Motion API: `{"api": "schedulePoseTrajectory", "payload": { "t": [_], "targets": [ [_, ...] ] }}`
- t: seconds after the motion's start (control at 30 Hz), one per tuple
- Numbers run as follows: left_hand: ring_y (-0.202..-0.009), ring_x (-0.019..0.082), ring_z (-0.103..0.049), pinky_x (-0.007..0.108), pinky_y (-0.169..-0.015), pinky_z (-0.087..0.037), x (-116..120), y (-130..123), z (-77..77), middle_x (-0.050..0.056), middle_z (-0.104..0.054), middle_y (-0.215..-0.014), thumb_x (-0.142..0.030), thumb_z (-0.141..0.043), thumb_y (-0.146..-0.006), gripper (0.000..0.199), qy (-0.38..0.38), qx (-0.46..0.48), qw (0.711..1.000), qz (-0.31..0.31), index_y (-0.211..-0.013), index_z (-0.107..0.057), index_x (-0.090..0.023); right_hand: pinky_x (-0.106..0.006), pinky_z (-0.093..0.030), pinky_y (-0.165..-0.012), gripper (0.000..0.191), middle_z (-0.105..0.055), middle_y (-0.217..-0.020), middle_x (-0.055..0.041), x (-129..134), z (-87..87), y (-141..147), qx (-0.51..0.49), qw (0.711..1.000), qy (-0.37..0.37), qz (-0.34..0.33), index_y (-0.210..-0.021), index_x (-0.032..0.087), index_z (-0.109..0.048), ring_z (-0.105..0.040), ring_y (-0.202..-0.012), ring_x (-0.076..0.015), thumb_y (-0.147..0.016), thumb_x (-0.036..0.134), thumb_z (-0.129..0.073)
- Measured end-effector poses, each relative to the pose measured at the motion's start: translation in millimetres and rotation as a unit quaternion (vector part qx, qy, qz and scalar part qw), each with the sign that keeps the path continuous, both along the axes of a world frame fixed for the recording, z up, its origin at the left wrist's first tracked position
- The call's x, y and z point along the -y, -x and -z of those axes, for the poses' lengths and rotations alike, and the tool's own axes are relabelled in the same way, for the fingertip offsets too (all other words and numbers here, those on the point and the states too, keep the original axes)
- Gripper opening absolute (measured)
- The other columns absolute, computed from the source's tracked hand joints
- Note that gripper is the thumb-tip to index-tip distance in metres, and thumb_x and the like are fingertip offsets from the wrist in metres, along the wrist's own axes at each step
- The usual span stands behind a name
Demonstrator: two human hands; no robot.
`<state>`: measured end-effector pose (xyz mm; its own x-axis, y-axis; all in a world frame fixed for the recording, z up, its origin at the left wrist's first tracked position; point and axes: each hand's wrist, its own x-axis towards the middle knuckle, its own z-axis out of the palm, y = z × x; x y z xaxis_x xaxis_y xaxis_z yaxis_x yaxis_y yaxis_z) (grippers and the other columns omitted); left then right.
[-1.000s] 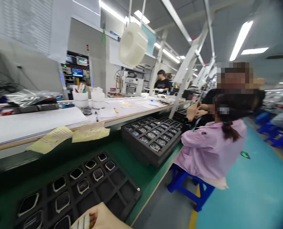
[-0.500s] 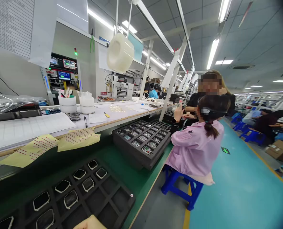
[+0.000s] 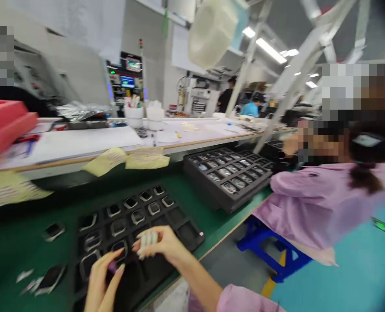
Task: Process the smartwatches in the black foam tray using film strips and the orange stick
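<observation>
My left hand (image 3: 103, 279) is low over the front of a black foam tray (image 3: 192, 232). Its thumb and forefinger stand apart, with something purple, blurred, between them. Just beyond the fingertips lies a framed watch face (image 3: 120, 248) in its tray pocket. Over the tray's middle, my right hand (image 3: 161, 245) has curled fingers with pale covers on them. Whether a small item sits in its grip is hidden. More square watch faces (image 3: 137, 216) fill pockets toward the back and left of the tray. Two loose watch pieces, one a dark watch face (image 3: 51, 277), lie left of it.
A stacked foam tray (image 3: 224, 195) of watch parts stands farther right on the green bench (image 3: 192, 208). A co-worker in a pink jacket (image 3: 315, 203) sits beyond on a blue stool (image 3: 273, 251). Above runs a shelf with papers (image 3: 88, 141) and a red bin (image 3: 8, 125).
The view has swung left and downward. Both my hands now show over the tray, where only part of one hand showed before. Loose watch pieces and the red bin have come into view.
</observation>
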<state>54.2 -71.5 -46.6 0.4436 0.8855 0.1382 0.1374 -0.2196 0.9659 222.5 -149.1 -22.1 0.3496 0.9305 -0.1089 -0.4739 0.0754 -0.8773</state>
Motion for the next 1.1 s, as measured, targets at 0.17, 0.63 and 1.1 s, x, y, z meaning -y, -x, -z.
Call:
{"api": "schedulePoseTrajectory", "payload": {
  "t": [0.17,0.63,1.1],
  "targets": [
    [-0.128,0.025,-0.040,0.043,-0.110,-0.030,19,-28,-25.5,0.008,-0.051,-0.127,-0.032,-0.045,-0.089,0.028,-0.097,-0.027,0.987,0.125,-0.114,-0.057,-0.024,-0.041,-0.052,-0.088,0.046,-0.075,-0.087,-0.0081,15,-20.4,-35,0.058,0.996,-0.019,0.066,-0.094,0.015,-0.070,-0.070,-0.087,-0.0252,-0.052,0.027,-0.087],
    [-0.134,0.029,-0.032,0.050,-0.112,-0.026,-4,-76,-3.5,0.017,-0.039,-0.136,-0.005,-0.051,-0.073,0.051,-0.161,-0.082,0.967,0.181,-0.123,-0.044,-0.014,-0.047,-0.050,-0.091,0.050,-0.075,-0.087,-0.0106,16,-10.2,-49,0.107,0.993,0.034,0.044,-0.093,0.014,-0.070,-0.070,-0.091,-0.0305,-0.051,0.034,-0.088],
    [-0.107,0.029,-0.059,0.039,-0.093,-0.046,-11,-97,-47.2,0.013,-0.064,-0.117,-0.024,-0.073,-0.071,0.055,-0.310,-0.163,0.894,0.280,-0.122,-0.056,-0.016,-0.039,-0.057,-0.072,0.045,-0.072,-0.087,-0.0092,28,0.5,-71,0.086,0.992,0.063,0.064,-0.102,0.016,-0.065,-0.070,-0.075,-0.0228,-0.078,0.054,-0.062]
  ]
}}
